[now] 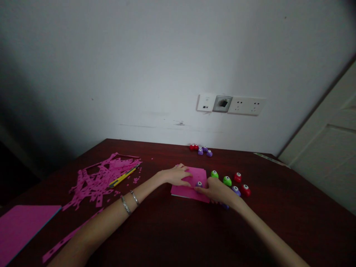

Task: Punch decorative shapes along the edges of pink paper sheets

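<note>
A small stack of pink paper sheets (180,190) lies on the dark table between my hands. My left hand (176,175), with two bracelets on its forearm, rests on the stack's left part, fingers spread. Over the right part of the paper, my right hand (218,191) has its thumb and curled fingers closed at a small purple craft punch (199,184) with a white, eye-like top. The far fingertips are hidden. Beside this hand stand a green punch (227,181), a red punch (246,190) and a purple punch (236,190); another purple one is partly under the wrist.
Punched pink paper scraps (94,181) heap on the left, with a yellow cutter knife (124,176) at their edge. A larger pink sheet (25,230) lies front left. More red and purple punches (200,151) stand by the wall. A ruler-like strip (271,159) lies back right.
</note>
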Demonstrator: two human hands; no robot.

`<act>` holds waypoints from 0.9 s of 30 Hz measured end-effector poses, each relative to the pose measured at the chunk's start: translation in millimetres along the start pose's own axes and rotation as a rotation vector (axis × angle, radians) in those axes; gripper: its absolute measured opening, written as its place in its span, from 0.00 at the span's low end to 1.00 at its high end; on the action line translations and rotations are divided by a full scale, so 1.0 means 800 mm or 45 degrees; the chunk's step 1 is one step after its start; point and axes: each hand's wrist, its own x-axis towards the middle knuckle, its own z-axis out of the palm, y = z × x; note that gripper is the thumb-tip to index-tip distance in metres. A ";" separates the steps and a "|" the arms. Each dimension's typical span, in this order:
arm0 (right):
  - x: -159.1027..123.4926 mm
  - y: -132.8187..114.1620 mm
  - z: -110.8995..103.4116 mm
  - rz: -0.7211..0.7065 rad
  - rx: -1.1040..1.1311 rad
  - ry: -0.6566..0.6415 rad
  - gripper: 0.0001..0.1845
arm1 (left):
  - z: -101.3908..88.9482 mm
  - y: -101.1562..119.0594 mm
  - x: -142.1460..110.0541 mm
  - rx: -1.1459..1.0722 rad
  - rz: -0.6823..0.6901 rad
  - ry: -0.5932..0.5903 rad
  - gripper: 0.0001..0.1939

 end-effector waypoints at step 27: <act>-0.031 -0.006 0.010 -0.034 -0.188 0.214 0.16 | -0.004 0.002 0.002 -0.045 -0.180 -0.310 0.34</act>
